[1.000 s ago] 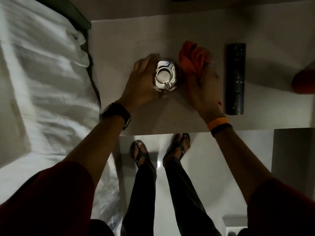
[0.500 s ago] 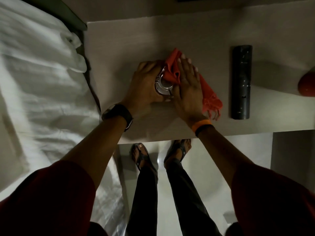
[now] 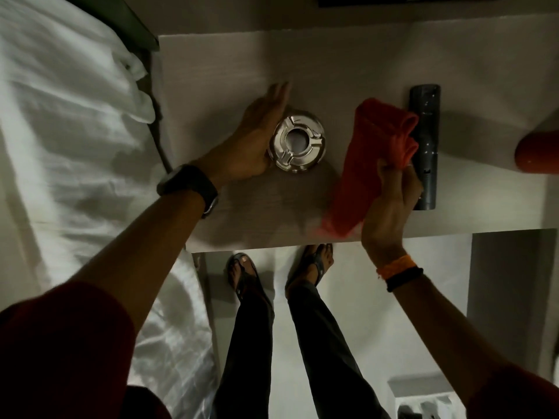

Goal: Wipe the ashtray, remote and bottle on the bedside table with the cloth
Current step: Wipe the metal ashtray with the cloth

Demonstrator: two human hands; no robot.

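On the left we see a bed (image 3: 60, 146) under rumpled white sheets, running from far to near; a dark headboard (image 3: 127, 22) shows at its far end; in the middle near us a pale floor (image 3: 423, 297) lies below, with two feet in dark sandals (image 3: 245, 276) and dark trousers (image 3: 251, 358); at the near right we make out a small grey bin (image 3: 423, 397), its contents unclear.

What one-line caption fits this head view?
Left hand beside steel ashtray; right hand lifts red cloth near remote.
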